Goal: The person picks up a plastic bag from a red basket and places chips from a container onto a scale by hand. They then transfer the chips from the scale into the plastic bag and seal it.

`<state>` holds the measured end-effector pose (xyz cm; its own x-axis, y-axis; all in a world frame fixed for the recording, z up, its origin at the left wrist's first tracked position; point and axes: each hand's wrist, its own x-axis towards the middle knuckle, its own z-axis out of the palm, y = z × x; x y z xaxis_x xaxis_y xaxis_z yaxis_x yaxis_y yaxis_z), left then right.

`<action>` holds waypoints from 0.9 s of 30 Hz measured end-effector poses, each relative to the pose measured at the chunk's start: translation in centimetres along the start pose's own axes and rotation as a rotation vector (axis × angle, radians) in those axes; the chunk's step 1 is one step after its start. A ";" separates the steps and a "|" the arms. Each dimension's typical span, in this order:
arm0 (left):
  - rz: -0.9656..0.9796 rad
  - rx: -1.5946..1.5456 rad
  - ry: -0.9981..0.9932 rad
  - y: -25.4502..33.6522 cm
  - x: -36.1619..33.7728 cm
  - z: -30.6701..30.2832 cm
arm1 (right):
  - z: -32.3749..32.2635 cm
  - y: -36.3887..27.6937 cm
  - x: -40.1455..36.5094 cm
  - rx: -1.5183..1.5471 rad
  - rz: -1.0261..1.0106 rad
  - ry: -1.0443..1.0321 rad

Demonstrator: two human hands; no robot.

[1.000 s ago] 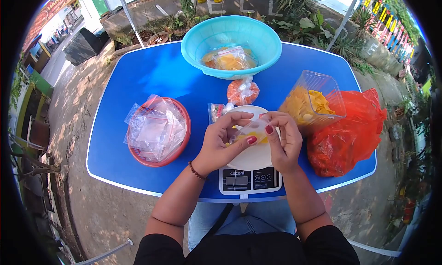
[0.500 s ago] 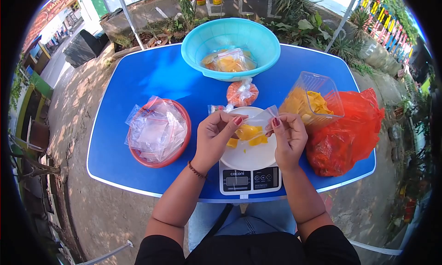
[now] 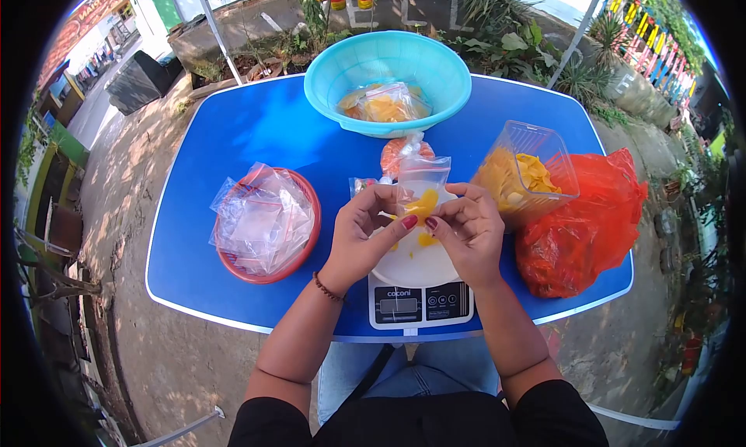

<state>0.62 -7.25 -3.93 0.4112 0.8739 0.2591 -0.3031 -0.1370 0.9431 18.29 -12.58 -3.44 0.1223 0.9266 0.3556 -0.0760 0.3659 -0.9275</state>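
My left hand and my right hand pinch a small clear zip bag between them, over a white plate. The bag stands upright, its strip edge at the top, and yellow chip-like pieces show in its lower part. Some more yellow bits seem to lie on the plate, partly hidden by my fingers. Beneath the plate is a white digital kitchen scale with a dark display panel. Behind my hands, a knotted bag of orange contents is partly covered by the zip bag.
On the blue table, a red basket of clear zip bags stands left. A turquoise basin with filled bags is at the back. Right are a clear container of yellow chips and a red plastic bag.
The zip bag has turned from slanted to upright, its strip edge now on top. My right hand has moved left and my hands are closer together, with thumbs lower on the bag.
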 end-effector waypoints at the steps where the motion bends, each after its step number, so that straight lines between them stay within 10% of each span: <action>1: 0.010 0.006 -0.005 0.0 0.0 0.0 | -0.2 0.2 0.1 -0.017 -0.039 -0.003; 27: -0.055 -0.026 0.008 0.6 0.1 0.3 | -1.2 0.4 -0.3 -0.414 -0.193 0.117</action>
<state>0.75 -7.43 -3.30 0.4209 0.8837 0.2049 -0.3021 -0.0765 0.9502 19.44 -12.79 -4.08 0.2082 0.8200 0.5331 0.3576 0.4435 -0.8218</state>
